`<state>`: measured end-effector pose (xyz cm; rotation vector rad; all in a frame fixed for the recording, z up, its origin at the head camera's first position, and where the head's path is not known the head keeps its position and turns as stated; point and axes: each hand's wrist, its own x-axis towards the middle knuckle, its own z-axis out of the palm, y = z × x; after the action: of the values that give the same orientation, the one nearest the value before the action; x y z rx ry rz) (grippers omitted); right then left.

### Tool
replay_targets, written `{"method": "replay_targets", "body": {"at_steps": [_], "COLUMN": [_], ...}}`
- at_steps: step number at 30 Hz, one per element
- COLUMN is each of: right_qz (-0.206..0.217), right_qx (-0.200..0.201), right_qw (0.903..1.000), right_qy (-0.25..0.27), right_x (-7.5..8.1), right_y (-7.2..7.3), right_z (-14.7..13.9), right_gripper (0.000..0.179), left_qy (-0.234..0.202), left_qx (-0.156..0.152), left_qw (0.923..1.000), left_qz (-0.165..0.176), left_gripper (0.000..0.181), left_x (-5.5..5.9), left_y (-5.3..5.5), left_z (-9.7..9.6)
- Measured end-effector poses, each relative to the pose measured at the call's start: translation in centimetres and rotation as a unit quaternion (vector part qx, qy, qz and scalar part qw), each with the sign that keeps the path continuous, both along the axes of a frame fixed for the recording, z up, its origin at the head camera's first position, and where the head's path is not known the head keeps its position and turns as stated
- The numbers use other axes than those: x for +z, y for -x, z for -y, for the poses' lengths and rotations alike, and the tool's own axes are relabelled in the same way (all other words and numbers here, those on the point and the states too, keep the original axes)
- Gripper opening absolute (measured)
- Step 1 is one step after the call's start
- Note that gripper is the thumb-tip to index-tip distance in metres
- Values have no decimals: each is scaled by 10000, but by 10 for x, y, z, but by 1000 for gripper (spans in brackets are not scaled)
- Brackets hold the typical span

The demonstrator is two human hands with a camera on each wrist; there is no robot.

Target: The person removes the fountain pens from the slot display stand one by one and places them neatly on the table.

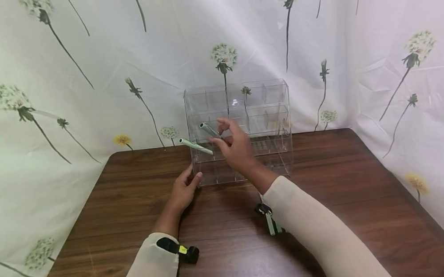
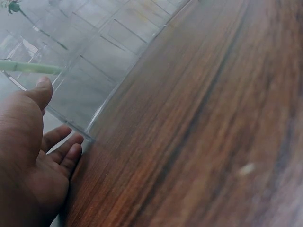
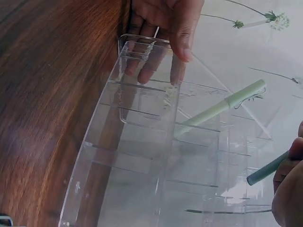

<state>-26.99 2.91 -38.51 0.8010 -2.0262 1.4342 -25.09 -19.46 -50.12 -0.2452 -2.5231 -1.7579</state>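
A clear plastic organizer (image 1: 243, 152) with tiers of small compartments stands at the back of the table. My left hand (image 1: 182, 189) touches its lower left side, fingers along the side wall and thumb by the front corner. A light green pen (image 1: 196, 146) leans in a left compartment, its clip visible in the right wrist view. Over the organizer, my right hand (image 1: 239, 148) pinches a darker green pen (image 1: 210, 130) between thumb and fingers. That pen is tilted, one end pointing up and left; its other end is hidden by the hand.
Beneath the right sleeve, light and dark green stick-like things (image 1: 270, 224) show, partly hidden. The brown wooden table (image 1: 234, 262) extends around the organizer. A white curtain (image 1: 180, 40) printed with dandelions hangs behind. A black camera (image 1: 189, 254) is strapped to the left wrist.
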Motion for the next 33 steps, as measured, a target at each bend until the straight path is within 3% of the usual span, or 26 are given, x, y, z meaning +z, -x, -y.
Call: {"method": "replay_targets", "body": {"at_steps": [5, 13, 22, 27, 33], "right_qz": [109, -323, -174, 199, 1024], "right_qx": [191, 191, 473, 606, 808], "right_qw": [9995, 9959, 9922, 9884, 9834], "right_qy": [-218, -825, -1141, -1375, -1261], "right_x": [3, 4, 1, 0, -3], "right_y": [-12, -28, -45, -52, -58], "right_z": [-9, -26, -41, -46, -50], "right_gripper": [64, 80, 73, 65, 62], "left_qy": [48, 102, 77, 65, 127], "left_qx": [39, -22, -40, -3, 30], "left_qw": [10000, 9999, 9999, 9999, 9999], "left_qz": [2, 29, 63, 85, 9], "left_gripper": [66, 68, 67, 67, 66], "left_x": [2, 3, 4, 4, 1], "left_y": [-1, -1, -3, -4, -2], "left_z": [0, 1, 0, 0, 0]}}
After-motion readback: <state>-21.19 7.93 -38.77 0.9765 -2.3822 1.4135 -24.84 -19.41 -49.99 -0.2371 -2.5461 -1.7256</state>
